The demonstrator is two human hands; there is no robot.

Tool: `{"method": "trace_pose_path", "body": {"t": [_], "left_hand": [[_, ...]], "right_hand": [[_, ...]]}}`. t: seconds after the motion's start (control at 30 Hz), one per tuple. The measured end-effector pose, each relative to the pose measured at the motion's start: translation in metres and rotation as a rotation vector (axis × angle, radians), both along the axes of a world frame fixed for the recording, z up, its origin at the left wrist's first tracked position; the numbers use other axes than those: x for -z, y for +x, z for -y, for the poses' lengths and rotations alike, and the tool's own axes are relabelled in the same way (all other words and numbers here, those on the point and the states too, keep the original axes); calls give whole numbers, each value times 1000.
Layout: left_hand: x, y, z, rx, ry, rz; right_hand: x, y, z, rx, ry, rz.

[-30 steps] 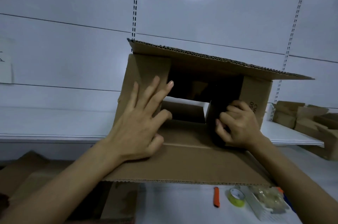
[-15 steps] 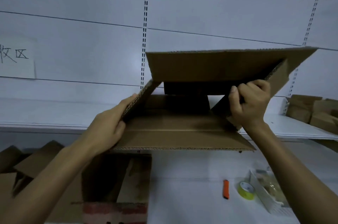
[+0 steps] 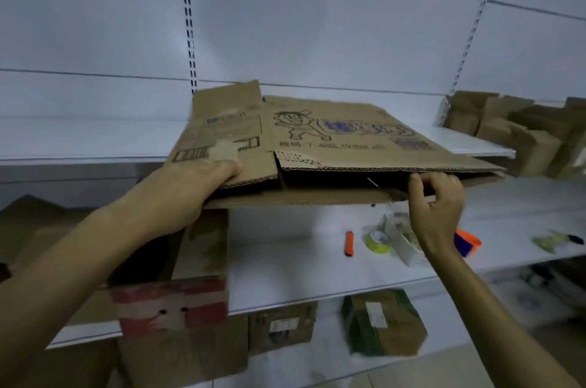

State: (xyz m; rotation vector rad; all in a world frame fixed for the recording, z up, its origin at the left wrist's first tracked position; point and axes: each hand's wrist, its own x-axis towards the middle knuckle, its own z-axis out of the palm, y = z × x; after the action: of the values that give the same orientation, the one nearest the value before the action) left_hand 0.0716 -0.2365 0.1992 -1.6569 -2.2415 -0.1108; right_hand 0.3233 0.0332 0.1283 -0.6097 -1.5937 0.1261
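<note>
The cardboard box, open and upright a second ago, now lies flattened, printed side up, mid-frame; the left hand has moved to its near-left edge.

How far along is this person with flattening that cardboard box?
Mostly done: the cardboard box is nearly flat, printed side up. In hand: the left hand grips its left edge, the right hand pinches the front edge, where a dark gap shows between layers. Left, probably: press that gap closed.

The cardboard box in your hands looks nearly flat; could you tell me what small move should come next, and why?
Probably press the top panel down. The cardboard box gapes along its near edge, with the left hand gripping the left flap and the right hand pinching the near edge.
</note>
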Motion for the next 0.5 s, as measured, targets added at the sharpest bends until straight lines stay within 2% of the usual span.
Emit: {"method": "trace_pose_path", "body": {"t": [0.1,0.17,0.23,0.3,0.4,0.5], "left_hand": [[-5,7,-2,-45,-59,-25],[-5,11,-5,-38,-105,-29],[-4,13,-7,-20,-132,-29],[-1,15,-7,-2,-150,-25],[3,17,-2,3,-138,24],[6,12,10,-16,-97,113]], "right_hand": [[10,7,27,-51,-11,-58],[8,3,45,-34,94,19],[2,-7,60,-66,176,244],[-7,-22,74,-119,149,574],[-14,-52,84,-60,116,1020],[-5,-78,92,-26,104,1239]]}}
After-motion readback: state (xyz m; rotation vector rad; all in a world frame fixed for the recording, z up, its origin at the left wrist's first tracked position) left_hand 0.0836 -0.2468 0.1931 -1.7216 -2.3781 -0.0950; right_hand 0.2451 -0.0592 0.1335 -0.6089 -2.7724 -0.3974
